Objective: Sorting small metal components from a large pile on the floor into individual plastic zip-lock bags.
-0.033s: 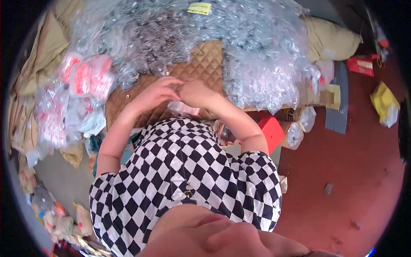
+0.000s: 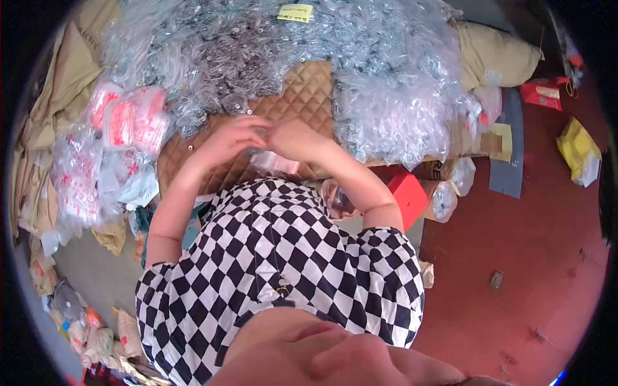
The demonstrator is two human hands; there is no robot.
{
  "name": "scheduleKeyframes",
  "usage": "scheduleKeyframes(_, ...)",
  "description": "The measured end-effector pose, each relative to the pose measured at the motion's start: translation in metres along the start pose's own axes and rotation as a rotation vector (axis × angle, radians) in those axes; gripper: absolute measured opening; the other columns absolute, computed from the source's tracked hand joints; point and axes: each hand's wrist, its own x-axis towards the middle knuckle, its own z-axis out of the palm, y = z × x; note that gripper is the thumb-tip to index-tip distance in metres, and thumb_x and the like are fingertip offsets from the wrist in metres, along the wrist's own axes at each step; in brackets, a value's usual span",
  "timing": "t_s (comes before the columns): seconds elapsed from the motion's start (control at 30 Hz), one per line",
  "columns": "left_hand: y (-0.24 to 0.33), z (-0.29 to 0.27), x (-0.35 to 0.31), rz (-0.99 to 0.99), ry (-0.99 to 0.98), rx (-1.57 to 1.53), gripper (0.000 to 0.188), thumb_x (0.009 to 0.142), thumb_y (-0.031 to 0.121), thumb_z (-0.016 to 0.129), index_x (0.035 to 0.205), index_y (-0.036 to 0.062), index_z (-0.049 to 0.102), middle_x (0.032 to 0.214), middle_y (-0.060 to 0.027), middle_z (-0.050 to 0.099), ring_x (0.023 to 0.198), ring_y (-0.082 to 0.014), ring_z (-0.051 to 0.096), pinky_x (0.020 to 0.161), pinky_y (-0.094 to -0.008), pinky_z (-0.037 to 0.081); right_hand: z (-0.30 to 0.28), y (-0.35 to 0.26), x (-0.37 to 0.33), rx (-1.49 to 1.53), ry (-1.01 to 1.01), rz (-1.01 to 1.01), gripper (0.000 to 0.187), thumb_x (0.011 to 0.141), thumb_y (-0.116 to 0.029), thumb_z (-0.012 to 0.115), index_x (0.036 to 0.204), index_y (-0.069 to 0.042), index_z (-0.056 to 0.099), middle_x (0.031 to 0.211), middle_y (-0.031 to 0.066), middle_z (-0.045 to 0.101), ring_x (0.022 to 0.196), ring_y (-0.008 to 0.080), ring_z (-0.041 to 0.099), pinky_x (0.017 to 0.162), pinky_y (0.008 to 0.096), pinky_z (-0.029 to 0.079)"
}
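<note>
My left hand [image 2: 235,136] and my right hand [image 2: 295,141] meet in front of my chest, fingertips together. Both have their fingers bent into a pinch; whatever may be between them is too small or hidden. Beneath them lies a brown quilted mat [image 2: 309,90]. Just below the hands is a clear plastic bag with a reddish patch [image 2: 275,163]. Beyond the mat spreads a large heap of small clear plastic packets [image 2: 393,58], with darker contents in its middle part [image 2: 228,67]. A small round metal piece [image 2: 190,148] sits on the mat by my left wrist.
Bundles of red-printed clear bags [image 2: 134,119] are piled at the left, beside brown sacks [image 2: 58,83]. A tan sack [image 2: 496,55] lies far right. A red box [image 2: 407,198] stands by my right elbow. A yellow bag [image 2: 578,148] rests on the reddish floor [image 2: 508,244].
The surroundings have shifted very slightly in the view. Both hands stay together in nearly the same place and pose.
</note>
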Motion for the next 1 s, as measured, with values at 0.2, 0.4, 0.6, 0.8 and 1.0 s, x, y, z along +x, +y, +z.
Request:
scheduleKeyframes(0.2,0.008,0.005,0.022,-0.110,0.509,0.111,0.044,0.085,0.014,0.068,0.128,0.0093,0.058,0.134,-0.0114,0.056,0.130,-0.0305,0.047,0.109,-0.0430,0.035,-0.029,0.037,-0.075,0.374,0.675,0.127,0.015,0.078,-0.007,0.066,0.090,-0.013,0.074,0.086,0.0093,0.070,0.080,0.0290,0.066,0.071,0.0356,0.052)
scheduleKeyframes(0.4,-0.019,0.076,-0.022,-0.251,0.047,0.295,0.057,0.079,0.021,0.072,0.133,0.0108,0.054,0.129,-0.0142,0.054,0.126,-0.0326,0.046,0.106,-0.0433,0.038,-0.021,0.127,-0.150,0.584,1.157,0.642,0.014,0.085,-0.009,0.071,0.098,-0.005,0.074,0.095,0.0083,0.073,0.081,0.0139,0.066,0.074,0.0270,0.049)
scheduleKeyframes(0.6,-0.079,0.129,-0.066,-0.134,-0.160,0.432,0.042,0.081,0.021,0.065,0.122,0.0104,0.060,0.113,-0.0128,0.060,0.109,-0.0311,0.056,0.091,-0.0422,0.047,0.065,0.207,-0.172,0.206,1.232,1.144,0.030,0.080,-0.019,0.075,0.106,-0.005,0.069,0.101,0.0138,0.068,0.096,0.0282,0.063,0.083,0.0401,0.049)
scheduleKeyframes(0.8,-0.067,0.115,-0.075,-0.170,-0.094,0.334,0.019,0.082,0.026,0.064,0.090,0.0082,0.064,0.089,-0.0116,0.065,0.088,-0.0335,0.063,0.072,-0.0430,0.050,0.057,0.189,-0.039,-0.086,0.947,0.811,0.040,0.082,-0.033,0.071,0.110,-0.006,0.065,0.108,0.0151,0.064,0.101,0.0364,0.058,0.088,0.0473,0.047)
scheduleKeyframes(1.0,-0.041,0.097,-0.068,-0.244,0.056,0.211,0.019,0.088,0.023,0.060,0.096,0.0072,0.065,0.089,-0.0112,0.058,0.089,-0.0334,0.058,0.074,-0.0440,0.048,0.083,0.243,0.000,0.240,0.775,1.104,0.028,0.082,-0.031,0.070,0.098,-0.007,0.072,0.094,0.0135,0.070,0.096,0.0343,0.063,0.083,0.0441,0.052)
